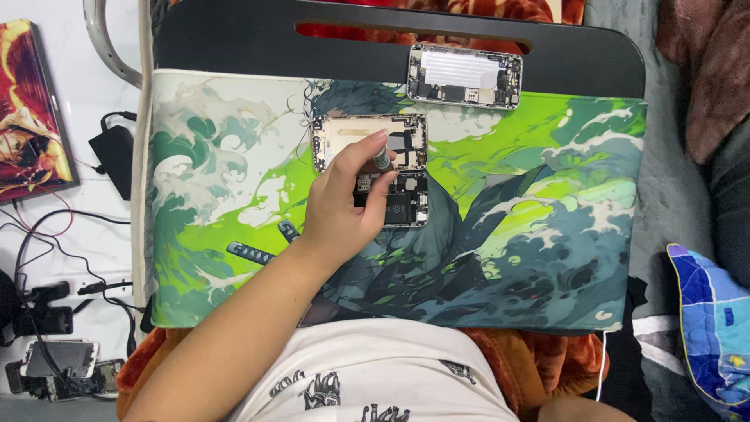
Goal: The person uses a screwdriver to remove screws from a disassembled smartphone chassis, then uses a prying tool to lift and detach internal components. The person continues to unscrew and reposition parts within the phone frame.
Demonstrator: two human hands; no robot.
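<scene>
My left hand (344,203) grasps a small dark tool (382,160) in its fingers (373,143), over the opened phone (371,143) on the mat (531,203).

Far left edge: flat rectangular package (27,117), red, yellow and orange artwork, lying on white floor | bottom-left corner: 1 loose phone screen (62,357), pale grey rectangle among black cables | no labels or signs visible

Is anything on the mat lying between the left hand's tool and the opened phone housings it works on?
Nothing visible does. The left hand holds a small dark tool right over the two opened phone housings on the green mat. A third housing lies apart at the far edge. The right hand is out of view.
</scene>
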